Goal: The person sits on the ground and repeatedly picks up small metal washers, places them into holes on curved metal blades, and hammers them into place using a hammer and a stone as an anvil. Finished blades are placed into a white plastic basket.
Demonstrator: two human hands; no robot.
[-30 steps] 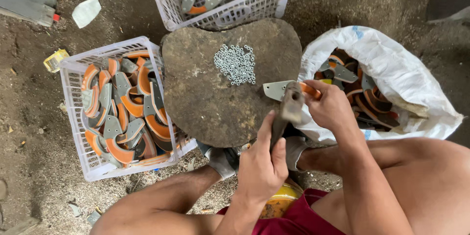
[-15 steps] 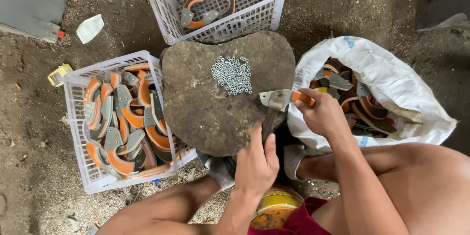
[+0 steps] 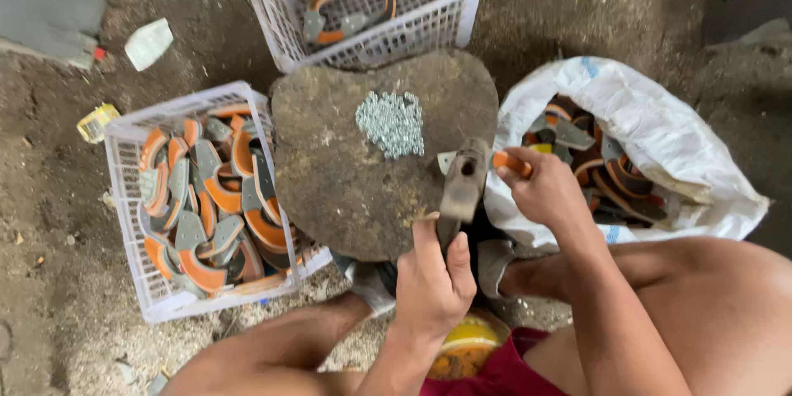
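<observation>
My left hand [image 3: 433,280] grips the handle of a hammer, whose dark head [image 3: 464,177] hovers over the right edge of a round, worn block [image 3: 338,165]. My right hand [image 3: 544,190] holds an orange and grey curved part [image 3: 510,162] against that same edge, just right of the hammer head. A small pile of silvery rivets [image 3: 391,122] lies on the block's upper middle, apart from both hands.
A white crate [image 3: 124,223] full of orange-grey curved parts stands left of the block. Another white crate [image 3: 429,8] with a few parts sits behind it. A white sack [image 3: 660,132] of parts lies open at the right. My bare legs frame the bottom, over a dirt floor.
The hammer head has shifted slightly left and now stands beside the held part at the block's edge. My right hand stays on the part. The view has tilted a little.
</observation>
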